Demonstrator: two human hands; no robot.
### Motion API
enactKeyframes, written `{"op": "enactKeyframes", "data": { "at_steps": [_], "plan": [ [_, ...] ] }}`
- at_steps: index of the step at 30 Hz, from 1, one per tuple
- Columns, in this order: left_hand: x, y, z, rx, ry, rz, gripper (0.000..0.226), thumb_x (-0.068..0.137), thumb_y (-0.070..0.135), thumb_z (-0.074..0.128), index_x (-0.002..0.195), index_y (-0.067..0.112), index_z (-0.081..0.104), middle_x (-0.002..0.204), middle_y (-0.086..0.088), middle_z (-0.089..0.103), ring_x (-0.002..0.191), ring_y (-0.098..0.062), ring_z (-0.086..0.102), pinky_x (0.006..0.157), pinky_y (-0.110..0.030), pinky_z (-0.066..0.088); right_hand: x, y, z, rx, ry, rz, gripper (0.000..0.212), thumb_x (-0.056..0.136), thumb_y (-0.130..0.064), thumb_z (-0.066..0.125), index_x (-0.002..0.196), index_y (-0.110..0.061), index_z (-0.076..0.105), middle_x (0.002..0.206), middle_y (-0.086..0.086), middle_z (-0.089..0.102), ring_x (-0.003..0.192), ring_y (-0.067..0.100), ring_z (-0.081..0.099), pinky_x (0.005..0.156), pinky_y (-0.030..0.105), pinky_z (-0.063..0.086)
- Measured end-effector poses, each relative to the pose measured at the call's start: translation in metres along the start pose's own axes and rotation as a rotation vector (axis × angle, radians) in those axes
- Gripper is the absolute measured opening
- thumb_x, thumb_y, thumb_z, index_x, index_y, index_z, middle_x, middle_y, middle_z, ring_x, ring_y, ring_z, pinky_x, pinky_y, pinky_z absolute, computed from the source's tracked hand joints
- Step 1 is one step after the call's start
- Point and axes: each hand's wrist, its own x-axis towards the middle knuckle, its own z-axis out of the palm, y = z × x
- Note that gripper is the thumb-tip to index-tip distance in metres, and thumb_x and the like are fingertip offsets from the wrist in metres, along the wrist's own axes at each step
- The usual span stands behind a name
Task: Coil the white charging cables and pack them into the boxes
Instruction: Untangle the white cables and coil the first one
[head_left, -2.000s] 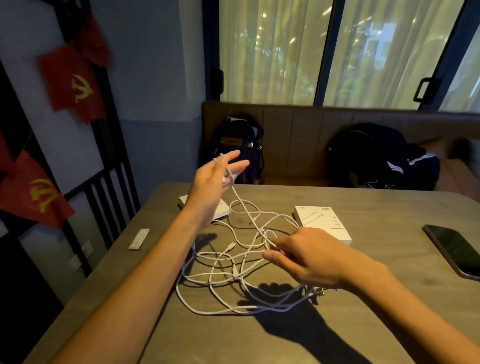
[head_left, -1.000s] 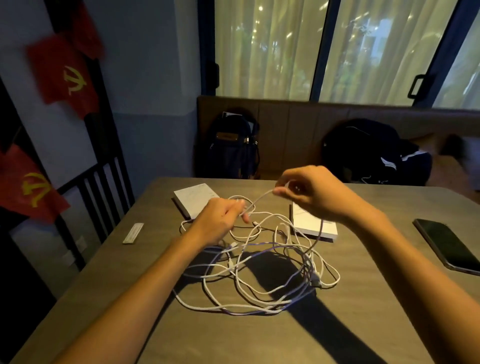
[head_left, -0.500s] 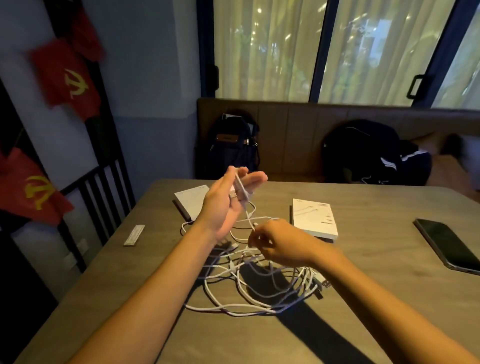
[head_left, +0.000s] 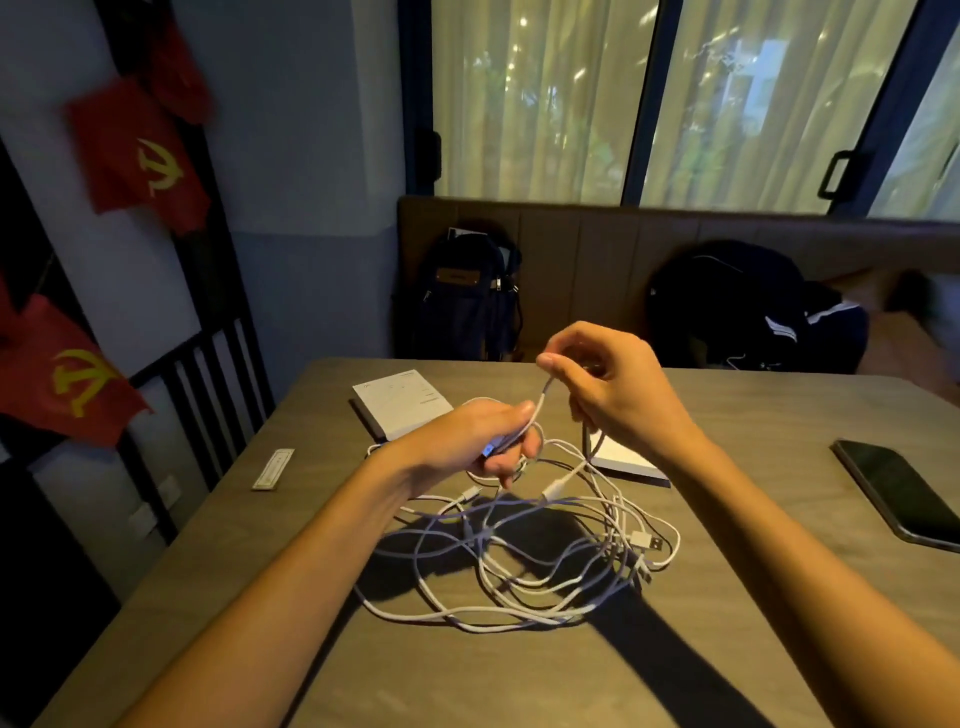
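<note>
Now pinching one strand of white charging cable (head_left: 540, 410) between thumb and forefinger of the right hand (head_left: 618, 395), raised above the worktop (head_left: 779, 597), grip closed tight on the strand. Clasping the same strand lower down in the left hand (head_left: 483, 441), fingers curled shut around it, with a plug end showing a small blue glint just inside that grip. Stretching the short span of cable taut between the two grips, right grip higher and farther, left grip lower and nearer.

Trailing down from the left grip, further loops dropping into the tangle of white cables (head_left: 519, 561) lying loose on the worktop just below and nearer than both grips. Showing a USB plug (head_left: 649, 543) at the tangle's right edge, below and right of the right grip, and a smaller white connector (head_left: 555, 487) hanging just under the grips.

Resting flat beyond the left grip, a white box (head_left: 400, 400); lying directly under the right grip's wrist, a second white box (head_left: 623, 460), partly hidden by it. Lying far right of the right grip, a dark phone (head_left: 898, 493); lying well left of the left grip, a small white strip (head_left: 274, 469). Standing on the bench beyond the worktop, two dark backpacks (head_left: 467, 296).
</note>
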Motion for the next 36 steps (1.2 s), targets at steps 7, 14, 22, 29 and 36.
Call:
{"op": "enactKeyframes", "data": {
  "at_steps": [7, 14, 22, 29, 36],
  "plan": [
    [0.0, 0.003, -0.003, -0.899, -0.101, 0.164, 0.043, 0.108, 0.041, 0.035, 0.085, 0.012, 0.057, 0.056, 0.004, 0.038, 0.051, -0.011, 0.045, 0.067, -0.021, 0.045, -0.013, 0.02, 0.024, 0.184, -0.098, 0.119, 0.022, 0.103, -0.025, 0.052, 0.094, -0.015, 0.069, 0.077, 0.007, 0.067, 0.067, 0.018, 0.06, 0.062, 0.03, 0.049],
    [0.02, -0.005, 0.012, -0.949, 0.259, 0.284, 0.042, 0.11, 0.036, 0.034, 0.122, 0.005, 0.06, 0.076, -0.004, 0.061, 0.064, -0.012, 0.061, 0.098, -0.032, 0.051, -0.034, 0.004, 0.033, 0.112, -0.326, 0.311, 0.026, 0.108, -0.025, 0.037, 0.109, -0.02, 0.063, 0.072, -0.002, 0.063, 0.057, 0.007, 0.053, 0.05, 0.021, 0.043],
    [0.024, -0.028, 0.021, 0.244, 0.443, 0.244, 0.037, 0.109, 0.037, 0.036, 0.107, 0.017, 0.066, 0.097, -0.001, 0.072, 0.09, -0.006, 0.068, 0.082, -0.027, 0.053, -0.039, -0.009, 0.016, -0.438, -0.356, 0.062, 0.02, 0.098, -0.028, 0.061, 0.114, -0.023, 0.072, 0.104, -0.002, 0.074, 0.088, 0.01, 0.066, 0.079, 0.024, 0.054],
    [0.017, -0.026, 0.028, -0.097, 0.309, 0.151, 0.057, 0.11, 0.04, 0.031, 0.07, 0.011, 0.058, 0.059, 0.0, 0.055, 0.05, -0.012, 0.052, 0.049, -0.026, 0.037, -0.019, -0.003, 0.002, -0.206, -0.296, -0.024, 0.014, 0.084, -0.044, 0.073, 0.089, -0.031, 0.071, 0.105, -0.011, 0.065, 0.087, 0.004, 0.062, 0.07, 0.022, 0.052],
    [0.013, -0.019, 0.017, -0.519, 0.07, 0.007, 0.046, 0.108, 0.04, 0.037, 0.085, 0.009, 0.061, 0.071, -0.006, 0.059, 0.051, -0.012, 0.049, 0.062, -0.027, 0.043, -0.025, 0.008, 0.008, 0.088, -0.261, 0.062, 0.011, 0.092, -0.032, 0.068, 0.094, -0.021, 0.071, 0.089, -0.007, 0.074, 0.087, 0.007, 0.071, 0.076, 0.031, 0.061]
  ]
}}
